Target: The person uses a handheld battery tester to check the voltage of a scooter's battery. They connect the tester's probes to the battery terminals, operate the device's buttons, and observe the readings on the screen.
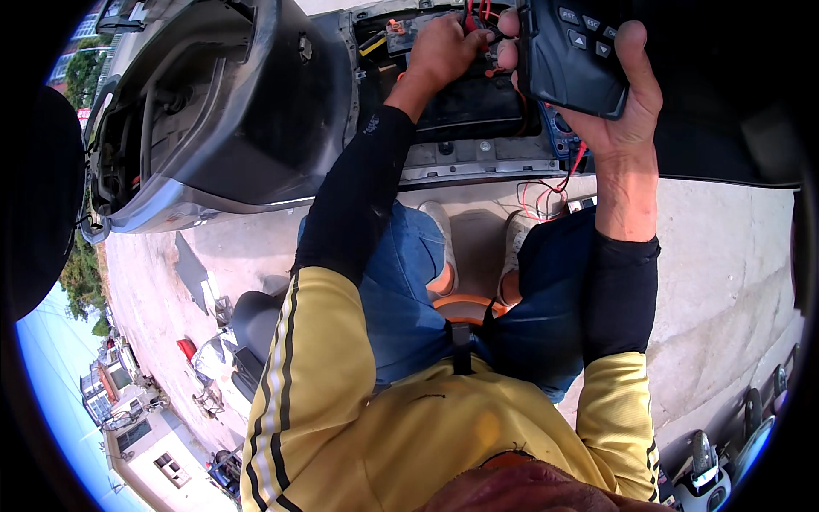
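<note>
My left hand [444,53] reaches into an open compartment of a dark vehicle body [281,94]. Its thumb and fingers are closed on a red clip [469,19] at the end of a wire; part of the clip is hidden by the fingers. In my right hand [631,107] is a black handheld tester [573,64] with a few buttons, gripped from both sides with the thumb on its right edge. Below the left hand lies a black battery-like box [473,107]. Orange-red pieces and wires sit around it.
A blue multimeter [559,130] is partly hidden under the tester, and red and black leads [554,189] hang from it toward the ground. I sit on an orange stool [465,300]. A parked scooter [223,354] stands to the left; more vehicles [708,469] are at lower right.
</note>
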### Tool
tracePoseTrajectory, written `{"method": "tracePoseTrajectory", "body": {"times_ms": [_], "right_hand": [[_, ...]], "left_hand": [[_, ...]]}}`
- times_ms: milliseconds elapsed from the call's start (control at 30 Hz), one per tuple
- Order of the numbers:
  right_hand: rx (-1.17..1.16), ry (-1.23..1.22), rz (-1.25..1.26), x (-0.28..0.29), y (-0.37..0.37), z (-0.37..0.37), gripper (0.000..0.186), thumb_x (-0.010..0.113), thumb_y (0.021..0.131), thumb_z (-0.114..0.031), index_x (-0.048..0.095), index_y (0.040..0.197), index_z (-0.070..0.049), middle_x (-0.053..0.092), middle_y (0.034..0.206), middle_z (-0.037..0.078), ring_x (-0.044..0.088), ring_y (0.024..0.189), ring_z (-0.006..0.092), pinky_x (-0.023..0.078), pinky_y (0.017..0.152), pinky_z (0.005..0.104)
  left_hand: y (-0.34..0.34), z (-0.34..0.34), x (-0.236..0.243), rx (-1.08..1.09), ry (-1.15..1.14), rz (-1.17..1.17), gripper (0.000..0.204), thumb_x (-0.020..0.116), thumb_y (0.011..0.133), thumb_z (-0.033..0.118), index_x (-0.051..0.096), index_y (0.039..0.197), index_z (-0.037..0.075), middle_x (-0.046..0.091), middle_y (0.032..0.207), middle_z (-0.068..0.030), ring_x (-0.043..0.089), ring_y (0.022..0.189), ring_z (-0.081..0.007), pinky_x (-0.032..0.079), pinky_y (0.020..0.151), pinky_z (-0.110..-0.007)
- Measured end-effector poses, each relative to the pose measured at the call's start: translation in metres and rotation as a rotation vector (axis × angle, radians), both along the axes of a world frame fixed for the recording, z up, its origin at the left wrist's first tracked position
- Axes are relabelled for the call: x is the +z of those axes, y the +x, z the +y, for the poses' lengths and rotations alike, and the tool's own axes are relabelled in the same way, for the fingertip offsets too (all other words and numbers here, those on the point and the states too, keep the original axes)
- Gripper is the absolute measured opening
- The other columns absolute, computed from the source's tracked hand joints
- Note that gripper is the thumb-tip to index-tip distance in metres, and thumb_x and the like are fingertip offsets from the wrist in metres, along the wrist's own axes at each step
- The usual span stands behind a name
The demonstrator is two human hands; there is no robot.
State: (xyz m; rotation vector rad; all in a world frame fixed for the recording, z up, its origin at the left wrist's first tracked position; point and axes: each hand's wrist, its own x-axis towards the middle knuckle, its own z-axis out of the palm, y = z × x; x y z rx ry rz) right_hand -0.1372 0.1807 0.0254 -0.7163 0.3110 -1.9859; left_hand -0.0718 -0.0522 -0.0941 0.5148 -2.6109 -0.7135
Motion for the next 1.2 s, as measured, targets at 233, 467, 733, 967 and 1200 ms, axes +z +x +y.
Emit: {"method": "tracePoseTrajectory", "body": {"times_ms": [233,467,733,967,1200], "right_hand": [[0.051,-0.075,-0.067,0.003,0.003,-0.002,0.088,0.061,0.096,-0.063,0.046,0.144,0.01,0.067,0.12,0.029,0.071,0.1,0.0416,0.058,0.092,0.0466],[-0.026,0.033,0.071,-0.005,0.004,-0.009,0.085,0.063,0.097,-0.058,0.045,0.146,0.008,0.067,0.12,0.029,0.071,0.101,0.0416,0.059,0.092,0.0474],[0.108,-0.017,-0.029,0.002,0.022,-0.027,0.082,0.066,0.096,-0.054,0.044,0.145,0.008,0.066,0.119,0.029,0.072,0.101,0.0409,0.059,0.091,0.0467],[0.158,0.017,-0.098,-0.003,0.021,-0.033,0.08,0.069,0.095,-0.049,0.042,0.145,0.008,0.066,0.121,0.029,0.072,0.102,0.0402,0.059,0.092,0.0474],[0.118,0.028,0.058,-0.021,0.006,-0.044,0.081,0.071,0.095,-0.046,0.041,0.147,0.008,0.065,0.123,0.03,0.072,0.105,0.039,0.059,0.093,0.0473]], "left_hand": [[0.028,-0.007,0.05,-0.006,-0.028,-0.093,0.042,0.074,0.092,0.045,0.073,0.102,0.004,0.072,0.08,-0.0149,0.071,0.074,-0.029,0.055,0.073,-0.04],[0.098,-0.036,0.051,0.008,0.571,-0.134,0.051,0.082,0.089,0.044,0.072,0.107,-0.003,0.072,0.082,-0.0053,0.066,0.079,-0.0103,0.052,0.072,-0.031],[0.127,-0.028,0.055,-0.014,0.721,-0.107,0.042,0.079,0.094,0.031,0.07,0.122,0.001,0.058,0.081,0.0022,0.047,0.067,-0.0075,0.036,0.059,-0.024],[0.132,-0.021,0.058,-0.14,1.169,0.082,0.054,0.077,0.095,0.023,0.059,0.14,-0.001,0.069,0.102,-0.004,0.051,0.079,-0.0091,0.042,0.062,-0.023],[0.137,-0.016,0.056,-0.271,1.249,0.083,0.064,0.08,0.092,0.02,0.054,0.146,-0.001,0.067,0.117,-0.0075,0.051,0.079,-0.0099,0.042,0.062,-0.024]]}}
